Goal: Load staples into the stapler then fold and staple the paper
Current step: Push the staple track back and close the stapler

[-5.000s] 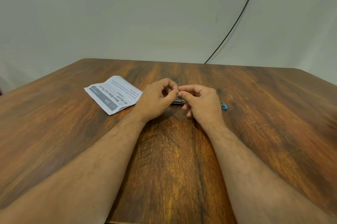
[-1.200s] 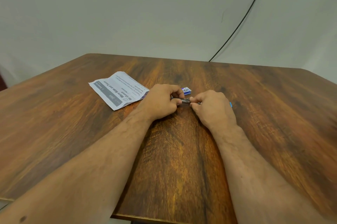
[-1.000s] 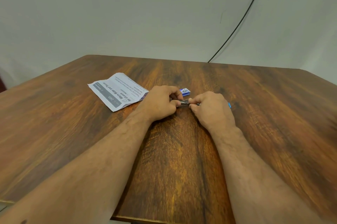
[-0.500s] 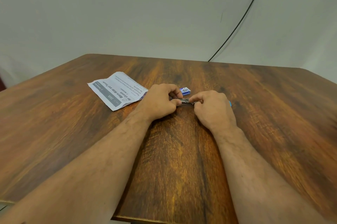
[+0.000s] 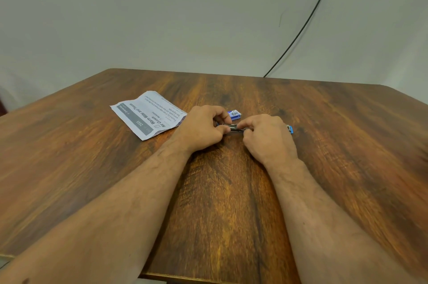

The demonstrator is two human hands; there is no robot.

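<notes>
Loading staples | left hand [image 5: 203, 129] and right hand [image 5: 266, 135] pinching stapler [image 5: 234, 127] | paper [image 5: 148, 113] far left, unfolded, unstapled

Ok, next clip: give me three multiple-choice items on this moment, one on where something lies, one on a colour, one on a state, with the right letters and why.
1. Where does the printed paper lie on the table?
A. beside the left hand, on its outer side
B. under the right hand
C. at the table's near edge

2. What colour is the small staple box beyond the hands?
A. red
B. blue and white
C. green

3. What state is the stapler in?
A. lying untouched
B. standing on the paper
C. held between both hands

Answers:
1 A, the sheet lies flat just outside the left hand.
2 B, blue with white print shows.
3 C, fingers of both hands pinch its metal part.
</notes>
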